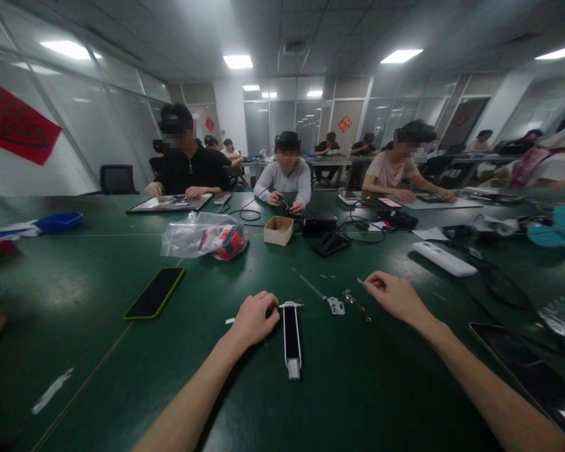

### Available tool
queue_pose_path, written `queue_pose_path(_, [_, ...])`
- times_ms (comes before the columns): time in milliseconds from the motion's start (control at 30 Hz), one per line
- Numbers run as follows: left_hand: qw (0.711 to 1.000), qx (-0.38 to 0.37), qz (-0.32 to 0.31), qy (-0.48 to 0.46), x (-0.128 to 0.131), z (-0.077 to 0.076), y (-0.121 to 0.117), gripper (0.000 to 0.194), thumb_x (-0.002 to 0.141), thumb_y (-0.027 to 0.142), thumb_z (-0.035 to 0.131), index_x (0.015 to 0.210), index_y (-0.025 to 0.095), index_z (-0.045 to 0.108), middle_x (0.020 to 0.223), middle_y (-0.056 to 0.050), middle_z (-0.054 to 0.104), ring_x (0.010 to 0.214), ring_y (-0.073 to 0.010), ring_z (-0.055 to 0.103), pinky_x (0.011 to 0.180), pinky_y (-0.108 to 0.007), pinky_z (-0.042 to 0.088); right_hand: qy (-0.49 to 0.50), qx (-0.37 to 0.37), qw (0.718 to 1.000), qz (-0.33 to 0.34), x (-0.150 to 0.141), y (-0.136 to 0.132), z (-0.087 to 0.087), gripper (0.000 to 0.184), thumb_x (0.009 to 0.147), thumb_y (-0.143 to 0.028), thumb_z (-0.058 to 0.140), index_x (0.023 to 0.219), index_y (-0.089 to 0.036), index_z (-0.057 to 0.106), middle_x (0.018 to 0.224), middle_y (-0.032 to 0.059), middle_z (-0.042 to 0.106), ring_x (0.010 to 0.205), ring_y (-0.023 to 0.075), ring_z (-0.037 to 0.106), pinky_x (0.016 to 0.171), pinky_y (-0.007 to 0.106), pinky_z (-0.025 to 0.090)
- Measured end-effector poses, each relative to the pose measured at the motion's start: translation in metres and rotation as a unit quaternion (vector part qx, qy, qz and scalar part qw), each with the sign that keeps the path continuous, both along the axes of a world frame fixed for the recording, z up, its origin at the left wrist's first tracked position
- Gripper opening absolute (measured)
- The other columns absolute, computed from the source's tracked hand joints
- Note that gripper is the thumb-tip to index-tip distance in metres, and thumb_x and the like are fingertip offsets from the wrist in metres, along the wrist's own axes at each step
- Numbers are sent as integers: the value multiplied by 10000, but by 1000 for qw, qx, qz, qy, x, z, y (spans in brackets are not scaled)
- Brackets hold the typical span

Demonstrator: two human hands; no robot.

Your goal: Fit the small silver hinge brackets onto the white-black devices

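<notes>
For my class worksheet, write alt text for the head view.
A person's left hand touches a slim white-framed object on a green table; the right hand pinches a small piece near scattered parts. People sit opposite.

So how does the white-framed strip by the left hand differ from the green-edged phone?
The white-framed strip is narrow; the green-edged phone is broader. The strip's rim is white, the phone's yellow-green. The left hand is at the strip; no hand is at the phone. Both have dark middles.

Smooth device [292, 333], glossy plastic bag [184, 236]
</notes>
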State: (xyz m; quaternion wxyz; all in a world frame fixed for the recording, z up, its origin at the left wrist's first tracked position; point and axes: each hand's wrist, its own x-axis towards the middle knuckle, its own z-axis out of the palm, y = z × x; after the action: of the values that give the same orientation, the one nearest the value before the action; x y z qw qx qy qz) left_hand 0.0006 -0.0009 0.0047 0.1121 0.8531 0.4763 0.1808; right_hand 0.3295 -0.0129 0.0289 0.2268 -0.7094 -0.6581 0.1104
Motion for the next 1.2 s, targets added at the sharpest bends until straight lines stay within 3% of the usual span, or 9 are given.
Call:
queue_pose_path(167, [1000,2,1,3,0,1,-1,135,824,192,467,860,190,598,858,-27,622,787,-165,566,721,-284,400,-111,-30,993,39,0,1,-10,201,820,-304,470,804,-199,640,790,50,678,708,192,617,623,302,435])
queue_pose_path(333, [1000,-2,-1,0,0,2,-1,135,824,191,463,860,194,593,851,-24,621,782,-163,569,720,-279,403,-125,-54,988,73,2,0,-8,203,825,-324,480,850,-205,642,839,63,666,746,199,611,633,300,445])
queue_pose_path(500, [1000,2,-1,-1,0,2,-1,131,825,192,460,850,191,589,845,-21,617,769,-163,567,705,-279,397,-127,-31,982,134,3,-5,2,227,811,-345,497,906,-210,654,877,73,654,811,219,591,714,332,456])
queue_pose_path(667, [1000,4,-4,-4,0,2,-1,129,826,191,461,847,188,588,835,-19,613,760,-161,566,701,-277,397,-111,-80,972,189,2,-9,1,201,788,-365,525,857,-245,670,887,52,641,809,218,591,702,334,463])
queue_pose_path(967, [1000,2,2,2,-1,-1,0,130,825,196,469,855,189,595,848,-23,616,771,-162,564,701,-279,394,-120,-85,972,182,-2,-6,-3,161,789,-291,507,785,-208,644,835,56,634,746,194,587,669,304,447])
queue_pose_path(1067, [1000,5,1,1,-1,-2,0,125,820,190,470,849,192,591,846,-20,614,771,-160,562,709,-276,397,-122,-40,978,167,-8,-8,-1,213,825,-287,448,776,-175,621,811,72,622,735,191,573,672,314,443])
queue_pose_path(1200, [1000,9,1,-2,-1,-2,0,123,833,219,468,840,195,588,830,-16,609,756,-158,560,708,-278,390,-30,19,987,158,-33,-14,-1,251,850,-301,415,858,-163,624,832,68,627,710,170,568,636,294,451])
